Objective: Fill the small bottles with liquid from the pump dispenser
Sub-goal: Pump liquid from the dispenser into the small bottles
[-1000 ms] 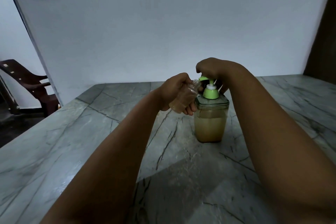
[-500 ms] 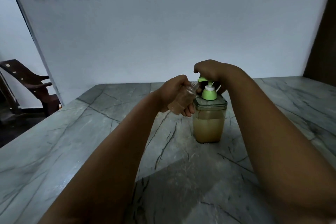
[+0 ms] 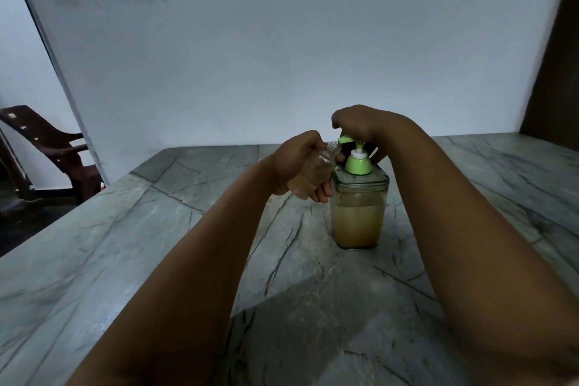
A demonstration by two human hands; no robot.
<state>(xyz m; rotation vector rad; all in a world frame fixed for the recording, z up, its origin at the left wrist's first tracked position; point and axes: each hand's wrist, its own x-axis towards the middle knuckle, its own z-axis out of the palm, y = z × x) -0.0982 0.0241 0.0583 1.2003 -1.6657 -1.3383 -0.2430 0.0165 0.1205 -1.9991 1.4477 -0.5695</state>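
Fingers (image 3: 322, 194) of the left hand (image 3: 300, 163) are curled round a small bottle (image 3: 308, 177), and they hold it tight. This bottle is see-through and it is tipped, with its open top pointing at the green spout (image 3: 346, 139) of the pump dispenser (image 3: 359, 207). It is up in the air, just beside the dispenser, and its mouth looks to be right at the spout.

Over on the other side, the right hand (image 3: 366, 124) sits on top of the pump head. Its fingers bend down over the green top, so it grips or presses the pump; I cannot tell how hard. Most of the pump head is hidden under that hand.

On the grey stone surface (image 3: 156, 244) stands the dispenser, a clear square jar. Brownish-yellow liquid fills it to a bit more than halfway.

How far along is the job? I think the filling of this bottle is going on right now. There seems to be some brownish liquid in it, but the hand hides most of it, so I cannot tell how full it is. I see only this one small bottle. No filled bottles and no empty ones show anywhere, so I cannot say how many are done or how many are left.

A dark chair (image 3: 47, 147) stands far off to the left by the wall.
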